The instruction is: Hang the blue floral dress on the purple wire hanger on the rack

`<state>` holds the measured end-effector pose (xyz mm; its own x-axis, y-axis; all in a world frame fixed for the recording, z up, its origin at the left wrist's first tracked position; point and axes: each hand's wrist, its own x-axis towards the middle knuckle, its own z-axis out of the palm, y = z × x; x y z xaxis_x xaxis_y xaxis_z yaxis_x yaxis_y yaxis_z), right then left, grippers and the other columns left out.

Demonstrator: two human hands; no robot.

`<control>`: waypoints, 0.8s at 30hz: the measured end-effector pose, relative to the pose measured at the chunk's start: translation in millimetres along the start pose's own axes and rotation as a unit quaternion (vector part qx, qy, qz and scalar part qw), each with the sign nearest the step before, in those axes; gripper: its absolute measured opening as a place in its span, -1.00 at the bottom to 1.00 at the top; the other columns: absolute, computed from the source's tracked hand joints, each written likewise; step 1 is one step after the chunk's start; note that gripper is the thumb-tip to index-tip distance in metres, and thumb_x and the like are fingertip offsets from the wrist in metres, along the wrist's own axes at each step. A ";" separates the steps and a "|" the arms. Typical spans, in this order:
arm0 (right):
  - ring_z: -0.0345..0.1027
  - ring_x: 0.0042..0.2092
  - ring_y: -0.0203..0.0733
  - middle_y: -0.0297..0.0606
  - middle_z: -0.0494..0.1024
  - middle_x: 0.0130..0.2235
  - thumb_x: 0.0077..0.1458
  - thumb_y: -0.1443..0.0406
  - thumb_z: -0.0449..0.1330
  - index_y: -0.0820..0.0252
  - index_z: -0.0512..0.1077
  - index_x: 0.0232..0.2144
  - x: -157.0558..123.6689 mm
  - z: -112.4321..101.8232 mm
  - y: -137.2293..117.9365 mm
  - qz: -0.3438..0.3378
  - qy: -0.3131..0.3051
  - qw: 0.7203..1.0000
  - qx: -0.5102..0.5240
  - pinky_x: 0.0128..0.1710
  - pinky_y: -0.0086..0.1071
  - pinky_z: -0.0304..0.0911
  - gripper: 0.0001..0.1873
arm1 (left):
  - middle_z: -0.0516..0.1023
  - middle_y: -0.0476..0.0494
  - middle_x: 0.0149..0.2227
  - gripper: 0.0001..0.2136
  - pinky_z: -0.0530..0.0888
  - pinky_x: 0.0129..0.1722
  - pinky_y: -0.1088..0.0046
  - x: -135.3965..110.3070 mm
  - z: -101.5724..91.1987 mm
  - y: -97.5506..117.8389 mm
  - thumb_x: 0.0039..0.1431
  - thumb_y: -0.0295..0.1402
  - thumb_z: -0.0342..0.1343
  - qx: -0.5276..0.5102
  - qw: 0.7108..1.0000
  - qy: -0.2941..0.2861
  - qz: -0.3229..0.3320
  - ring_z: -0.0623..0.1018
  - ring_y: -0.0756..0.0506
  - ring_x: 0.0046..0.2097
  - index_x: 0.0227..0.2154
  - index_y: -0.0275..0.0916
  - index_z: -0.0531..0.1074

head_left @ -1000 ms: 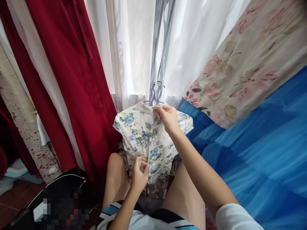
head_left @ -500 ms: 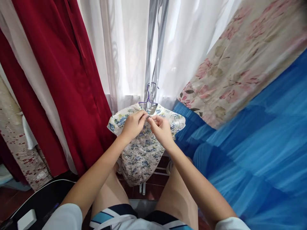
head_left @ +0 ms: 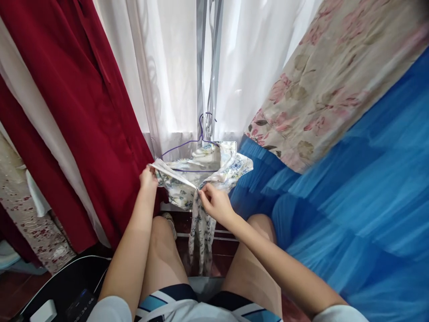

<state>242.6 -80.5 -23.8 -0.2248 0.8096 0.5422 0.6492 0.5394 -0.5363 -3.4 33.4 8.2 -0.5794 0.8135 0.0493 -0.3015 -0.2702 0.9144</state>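
A white blouse with blue flowers (head_left: 181,193) hangs partly on a purple wire hanger (head_left: 180,148). Its front is spread apart, and the left side has come off the hanger's shoulder, leaving that wire bare. My left hand (head_left: 149,176) is closed on the blouse's edge at the left and holds it out to the side. Near the middle, my right hand (head_left: 216,201) pinches the front edge of the blouse. The right shoulder of the garment still lies over the hanger, and its lower part dangles in a narrow bunch.
Red cloth (head_left: 77,112) hangs at the left and white curtains (head_left: 174,67) behind. Floral fabric (head_left: 301,103) and blue tulle (head_left: 362,214) fill the right side. A grey metal stand (head_left: 201,62) rises behind the hanger. A black round container (head_left: 53,286) with a white box is at lower left.
My left hand has moved from the middle out to the left, pulling the blouse's front open and off the hanger's left arm. My right hand has lowered slightly, still pinching the front.
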 end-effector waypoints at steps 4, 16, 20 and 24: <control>0.29 -0.49 -0.20 -0.36 0.40 -0.55 0.25 0.21 0.00 0.12 0.28 -0.42 -9.6 1.8 23.0 0.065 0.016 0.998 -0.004 -0.43 -0.39 0.06 -0.79 | 0.35 0.01 -0.62 -0.83 0.35 -0.46 0.47 -43.1 -2.9 -54.8 0.09 -0.35 0.15 0.058 0.987 -0.132 -0.076 0.38 0.00 -0.55 -0.54 -0.29 0.34; 0.38 -0.28 -0.10 -0.26 0.52 -0.35 0.16 0.04 0.16 0.21 0.45 -0.30 -31.4 -0.5 25.6 0.107 -0.058 0.941 0.314 -0.21 -0.27 0.30 -0.67 | 0.54 -0.13 -0.29 -0.65 0.42 -0.07 0.39 -141.4 50.2 -19.7 0.30 -0.10 -0.04 0.166 0.800 -0.550 0.174 0.49 -0.12 -0.17 -0.32 -0.24 0.53; 0.30 -0.42 -0.21 -0.33 0.49 -0.44 0.10 0.07 0.24 0.19 0.50 -0.32 -23.0 -42.4 17.7 0.142 -0.082 0.897 0.411 -0.35 -0.35 0.24 -0.71 | 0.55 -0.19 -0.19 -0.55 0.38 0.06 0.33 -148.4 34.9 -37.6 0.33 -0.02 -0.14 0.152 0.787 -0.586 0.123 0.49 -0.16 -0.04 -0.25 -0.22 0.55; 0.11 -0.54 -0.32 -0.37 0.37 -0.58 -0.06 0.16 0.34 0.23 0.50 -0.53 -12.5 -97.9 33.5 0.126 -0.150 0.932 0.305 -0.54 -0.43 -0.01 -0.76 | 0.54 -0.10 -0.33 -0.62 0.44 -0.22 0.41 -146.4 12.9 -51.6 0.21 -0.02 0.07 0.188 0.739 -0.645 0.059 0.51 -0.12 -0.26 -0.31 -0.28 0.55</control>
<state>338.3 -95.2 14.8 -0.3744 0.9069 0.1935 0.1960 0.2813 -0.9394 106.8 -65.2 -41.0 0.6910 0.6754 0.2577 0.0652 -0.4133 0.9082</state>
